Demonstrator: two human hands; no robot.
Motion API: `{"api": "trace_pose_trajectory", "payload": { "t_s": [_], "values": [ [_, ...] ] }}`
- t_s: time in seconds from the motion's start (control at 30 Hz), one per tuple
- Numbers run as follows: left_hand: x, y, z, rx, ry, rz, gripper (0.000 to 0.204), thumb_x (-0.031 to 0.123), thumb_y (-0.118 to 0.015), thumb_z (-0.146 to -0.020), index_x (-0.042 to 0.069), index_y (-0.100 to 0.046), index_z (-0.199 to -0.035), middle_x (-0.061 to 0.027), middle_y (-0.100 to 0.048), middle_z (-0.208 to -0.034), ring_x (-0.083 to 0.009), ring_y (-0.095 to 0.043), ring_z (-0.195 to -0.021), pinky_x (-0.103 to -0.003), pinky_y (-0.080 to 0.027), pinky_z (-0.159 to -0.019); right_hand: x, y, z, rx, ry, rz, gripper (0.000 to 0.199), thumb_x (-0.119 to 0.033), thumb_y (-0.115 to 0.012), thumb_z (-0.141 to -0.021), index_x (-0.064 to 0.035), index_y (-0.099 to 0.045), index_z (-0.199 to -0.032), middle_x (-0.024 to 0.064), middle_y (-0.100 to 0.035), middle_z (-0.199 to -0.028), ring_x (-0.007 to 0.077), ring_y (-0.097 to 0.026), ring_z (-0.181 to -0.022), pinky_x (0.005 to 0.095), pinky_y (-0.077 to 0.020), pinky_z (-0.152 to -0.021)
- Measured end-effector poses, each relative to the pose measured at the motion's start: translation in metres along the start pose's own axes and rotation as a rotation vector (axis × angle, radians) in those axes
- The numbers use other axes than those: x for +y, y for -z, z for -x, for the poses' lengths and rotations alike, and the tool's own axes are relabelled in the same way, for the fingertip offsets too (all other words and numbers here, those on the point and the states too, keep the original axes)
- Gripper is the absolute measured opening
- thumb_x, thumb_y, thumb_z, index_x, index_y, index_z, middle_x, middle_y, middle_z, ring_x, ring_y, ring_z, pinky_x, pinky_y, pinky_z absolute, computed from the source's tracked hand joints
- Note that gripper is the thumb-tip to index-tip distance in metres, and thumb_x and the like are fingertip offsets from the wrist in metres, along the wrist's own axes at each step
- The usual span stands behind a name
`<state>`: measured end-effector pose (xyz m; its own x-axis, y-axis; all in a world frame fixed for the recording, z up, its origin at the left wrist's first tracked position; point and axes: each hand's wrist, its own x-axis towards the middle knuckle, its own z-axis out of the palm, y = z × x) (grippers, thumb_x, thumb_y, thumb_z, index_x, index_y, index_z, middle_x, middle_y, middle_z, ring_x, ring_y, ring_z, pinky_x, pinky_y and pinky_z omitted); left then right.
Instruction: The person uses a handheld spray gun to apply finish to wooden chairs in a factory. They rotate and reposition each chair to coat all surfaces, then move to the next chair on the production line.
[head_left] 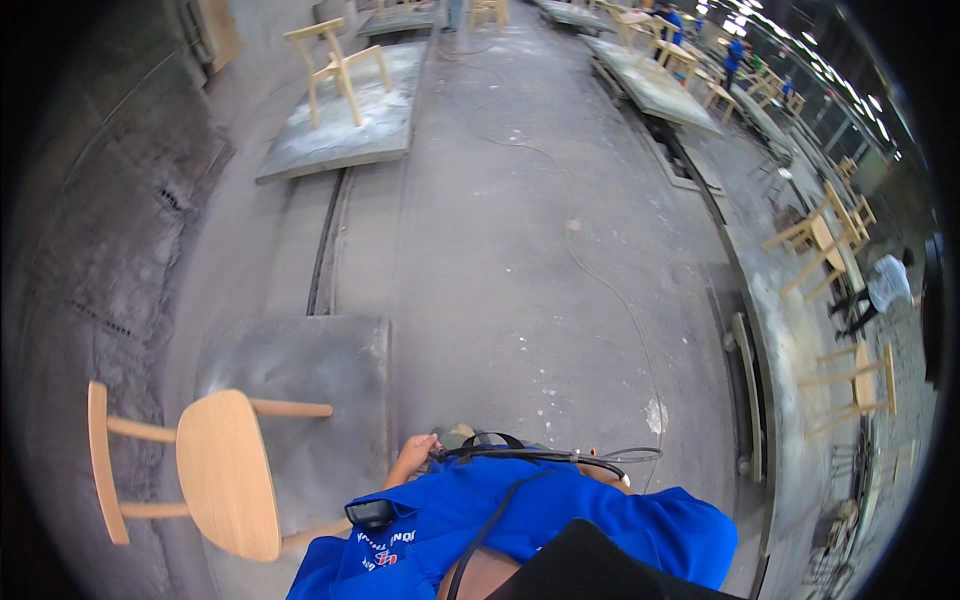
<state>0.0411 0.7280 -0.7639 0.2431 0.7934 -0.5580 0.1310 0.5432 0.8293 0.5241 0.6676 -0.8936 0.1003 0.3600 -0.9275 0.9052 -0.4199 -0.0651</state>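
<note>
My left hand [413, 455] shows just above my blue shirt [520, 525], its fingers closed around the end of a black hose [530, 455] that runs across my front. Only a sliver of my right hand [607, 474] shows at the hose's other end, so its grip is hidden. A pale wooden chair [225, 480] lies on its side to my left, on a grey platform [310, 370], apart from both hands. A thin cord [610, 290] trails away over the concrete floor.
Another wooden chair [335, 65] stands on a far grey platform [330, 140] at the left. More chairs [825, 240] line a conveyor strip [790, 330] at the right. A floor rail [325, 240] runs between the platforms. People in blue [735, 55] work far back, and one person crouches [880, 290] at the right.
</note>
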Motion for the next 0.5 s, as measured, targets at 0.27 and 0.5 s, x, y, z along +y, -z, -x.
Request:
{"api": "trace_pose_trajectory", "payload": {
  "t_s": [0.27,0.5],
  "values": [
    [0.012,-0.026,-0.056,-0.122,0.059,-0.284,0.037,0.033,-0.055,-0.101,0.005,-0.074,-0.086,-0.0024,-0.064,-0.07,-0.0119,-0.054,-0.065,-0.03,-0.044,-0.062,0.013,-0.027,0.044,-0.036,-0.051,-0.045,0.051,-0.046,-0.06,-0.092,-0.007,-0.069,-0.123,0.0144,-0.073,-0.102,0.0272,-0.068,-0.087,0.0447,-0.0519,-0.077],
    [-0.001,-0.028,-0.038,-0.132,-0.008,-0.197,0.036,0.034,-0.056,-0.101,0.005,-0.073,-0.086,-0.001,-0.06,-0.069,-0.0129,-0.052,-0.064,-0.031,-0.042,-0.061,0.01,-0.017,0.053,-0.051,-0.064,-0.02,0.05,-0.045,-0.059,-0.092,-0.0076,-0.07,-0.123,0.0143,-0.072,-0.108,0.0282,-0.068,-0.095,0.0451,-0.051,-0.083]
  ]
}}
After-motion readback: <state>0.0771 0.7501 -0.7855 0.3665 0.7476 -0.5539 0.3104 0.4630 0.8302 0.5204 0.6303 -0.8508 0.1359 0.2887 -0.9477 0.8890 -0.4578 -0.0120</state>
